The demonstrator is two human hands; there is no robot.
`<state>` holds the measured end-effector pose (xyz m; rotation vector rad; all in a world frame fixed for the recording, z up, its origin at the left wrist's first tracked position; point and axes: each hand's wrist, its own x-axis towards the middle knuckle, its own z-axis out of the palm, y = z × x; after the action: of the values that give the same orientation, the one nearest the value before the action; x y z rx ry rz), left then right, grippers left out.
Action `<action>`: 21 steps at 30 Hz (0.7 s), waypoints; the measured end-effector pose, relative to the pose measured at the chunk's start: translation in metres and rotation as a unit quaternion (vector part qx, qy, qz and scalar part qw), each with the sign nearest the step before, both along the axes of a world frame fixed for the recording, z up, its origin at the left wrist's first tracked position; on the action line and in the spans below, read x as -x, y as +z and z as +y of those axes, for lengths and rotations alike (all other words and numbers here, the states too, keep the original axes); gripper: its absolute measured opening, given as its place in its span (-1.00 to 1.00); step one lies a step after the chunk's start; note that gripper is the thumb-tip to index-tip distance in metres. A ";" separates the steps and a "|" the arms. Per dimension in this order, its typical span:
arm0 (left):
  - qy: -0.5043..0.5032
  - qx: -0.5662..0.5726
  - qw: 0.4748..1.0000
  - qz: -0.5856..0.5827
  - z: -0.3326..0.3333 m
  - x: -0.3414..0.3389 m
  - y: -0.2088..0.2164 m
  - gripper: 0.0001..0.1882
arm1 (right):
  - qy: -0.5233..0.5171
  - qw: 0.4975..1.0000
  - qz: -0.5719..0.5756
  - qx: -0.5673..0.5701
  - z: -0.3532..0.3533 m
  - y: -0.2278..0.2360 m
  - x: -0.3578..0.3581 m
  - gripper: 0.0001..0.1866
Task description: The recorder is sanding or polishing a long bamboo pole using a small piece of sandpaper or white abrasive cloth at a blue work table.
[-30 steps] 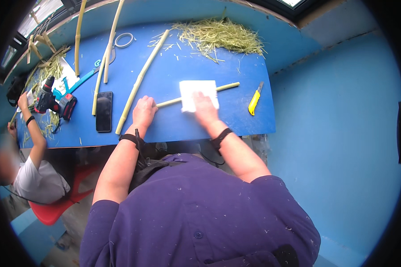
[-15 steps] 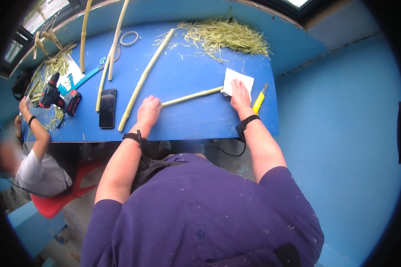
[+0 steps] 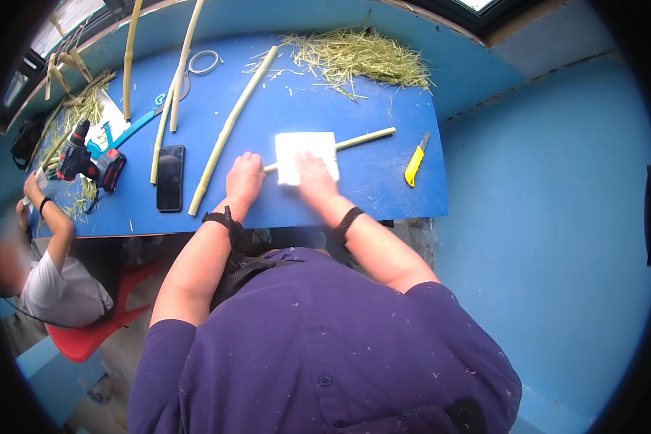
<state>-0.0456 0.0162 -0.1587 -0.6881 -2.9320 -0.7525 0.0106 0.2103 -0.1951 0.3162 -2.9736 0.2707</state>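
Head view: a thin stick [image 3: 367, 137] lies on the blue surface [image 3: 383, 192], left of a yellow knife [image 3: 414, 166].
The left hand [image 3: 245, 178] is clamped on its left end; the right hand [image 3: 315, 178] rests on a white sheet [image 3: 286, 150] over it, whether gripping cannot be told.

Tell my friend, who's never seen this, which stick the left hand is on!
Find the blue table, then the person's left hand near its front edge. The stick reaches rightward from there. Unlike the bare stick nearby, it has a white square over its middle.
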 end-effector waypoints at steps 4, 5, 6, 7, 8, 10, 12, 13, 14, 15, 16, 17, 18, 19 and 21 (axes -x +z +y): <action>0.009 0.013 1.000 0.008 -0.006 0.004 -0.017 -0.76 | 0.065 0.997 -0.003 0.035 -0.039 0.027 -0.005 -0.47; 0.011 0.002 1.000 -0.010 -0.007 0.004 -0.016 -0.76 | 0.063 0.997 -0.003 0.035 -0.032 0.024 -0.004 -0.47; 0.012 0.003 1.000 -0.010 -0.008 0.003 -0.010 -0.76 | 0.053 0.998 -0.011 0.039 -0.019 0.019 -0.003 -0.48; 0.008 -0.005 0.999 -0.031 -0.008 0.001 -0.002 -0.75 | 0.043 0.998 -0.020 0.043 -0.003 0.015 -0.002 -0.48; 0.005 -0.014 0.999 -0.052 -0.007 0.000 0.002 -0.75 | -0.016 0.998 -0.035 0.041 0.020 0.013 -0.001 -0.49; 0.009 -0.018 0.998 -0.053 -0.008 -0.002 0.005 -0.75 | -0.104 0.993 -0.053 0.024 0.076 0.013 0.006 -0.48; 0.006 -0.019 0.998 -0.055 -0.007 -0.001 0.005 -0.74 | -0.156 0.986 -0.040 -0.028 0.133 0.009 0.007 -0.45; 0.000 -0.024 0.999 -0.049 -0.007 -0.001 0.004 -0.75 | -0.173 0.982 -0.023 -0.066 0.155 0.006 0.006 -0.43; -0.003 -0.028 0.999 -0.043 -0.009 -0.002 0.002 -0.76 | -0.175 0.982 -0.042 -0.060 0.169 0.011 0.007 -0.41; -0.001 -0.026 0.999 -0.043 -0.011 -0.002 0.001 -0.76 | -0.178 0.981 -0.061 -0.055 0.177 0.018 0.008 -0.40; -0.006 -0.037 0.998 -0.052 -0.013 -0.003 0.001 -0.77 | -0.171 0.982 -0.069 -0.043 0.177 0.023 0.008 -0.38; -0.011 -0.048 0.997 -0.061 -0.015 -0.003 0.000 -0.78 | -0.169 0.982 -0.068 -0.042 0.176 0.020 0.009 -0.38; -0.012 -0.046 0.997 -0.060 -0.014 -0.003 0.002 -0.78 | -0.176 0.982 -0.056 -0.042 0.176 0.018 0.008 -0.38; -0.005 -0.048 0.996 -0.072 -0.013 -0.003 0.004 -0.81 | -0.183 0.981 -0.044 -0.043 0.176 0.016 0.007 -0.38; 0.000 -0.050 0.995 -0.084 -0.012 -0.004 0.009 -0.83 | -0.182 0.982 -0.037 -0.038 0.176 0.015 0.005 -0.38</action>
<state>-0.0417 0.0045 -0.1500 -0.6464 -3.0153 -0.9950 0.0054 0.3865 -0.1799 -0.2365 -3.0422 0.1271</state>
